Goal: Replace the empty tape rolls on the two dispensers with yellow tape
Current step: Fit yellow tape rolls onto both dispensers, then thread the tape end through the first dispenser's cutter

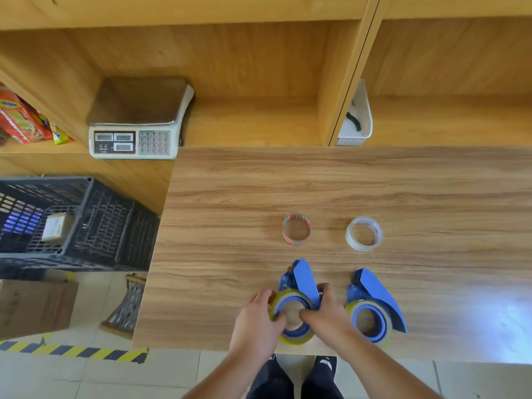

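1. While seating the yellow tape roll (291,316) on the left dispenser (300,279), near the table (374,180) edge: left hand (259,315) and right hand (325,309) clamped on it, steadying.
2. Right dispenser (374,300) already loaded; empty rolls (296,229) parked beyond.

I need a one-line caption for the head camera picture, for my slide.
Both hands seat yellow tape on the left dispenser; right dispenser already loaded.
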`<state>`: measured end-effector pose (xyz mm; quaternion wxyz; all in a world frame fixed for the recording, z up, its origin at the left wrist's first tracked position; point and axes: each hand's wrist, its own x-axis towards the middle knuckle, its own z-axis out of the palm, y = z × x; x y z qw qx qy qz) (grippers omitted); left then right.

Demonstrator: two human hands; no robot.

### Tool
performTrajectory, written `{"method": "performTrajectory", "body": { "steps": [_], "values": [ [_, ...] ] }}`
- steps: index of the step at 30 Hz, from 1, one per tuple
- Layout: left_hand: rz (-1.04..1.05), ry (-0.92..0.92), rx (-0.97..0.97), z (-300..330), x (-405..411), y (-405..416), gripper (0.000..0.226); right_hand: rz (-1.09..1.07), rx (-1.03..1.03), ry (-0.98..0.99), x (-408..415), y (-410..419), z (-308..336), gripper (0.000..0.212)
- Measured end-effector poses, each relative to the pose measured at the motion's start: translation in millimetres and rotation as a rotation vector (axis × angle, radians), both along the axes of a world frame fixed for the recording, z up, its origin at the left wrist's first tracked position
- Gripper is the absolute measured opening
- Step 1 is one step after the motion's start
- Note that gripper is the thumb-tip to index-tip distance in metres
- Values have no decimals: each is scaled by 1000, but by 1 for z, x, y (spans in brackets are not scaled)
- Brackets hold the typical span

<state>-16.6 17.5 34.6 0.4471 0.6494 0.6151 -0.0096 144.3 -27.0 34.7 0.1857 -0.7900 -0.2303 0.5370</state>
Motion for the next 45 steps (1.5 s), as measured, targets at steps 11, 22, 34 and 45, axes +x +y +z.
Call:
{"method": "performTrajectory", "body": {
  "steps": [11,22,34,45],
  "values": [
    [61,-305,132,107,-26,13,24,-114,297,152,-3,11,97,36],
    [282,-610,372,174,-39,-10,35,-348,554,311,-32,16,171,36],
    [-271,-607,404,232,-92,27,24,-160,535,738,-51,-12,210,20],
    [-491,-513,459,265,-87,34,7,-32,422,883,-45,-25,205,49]
  ]
}}
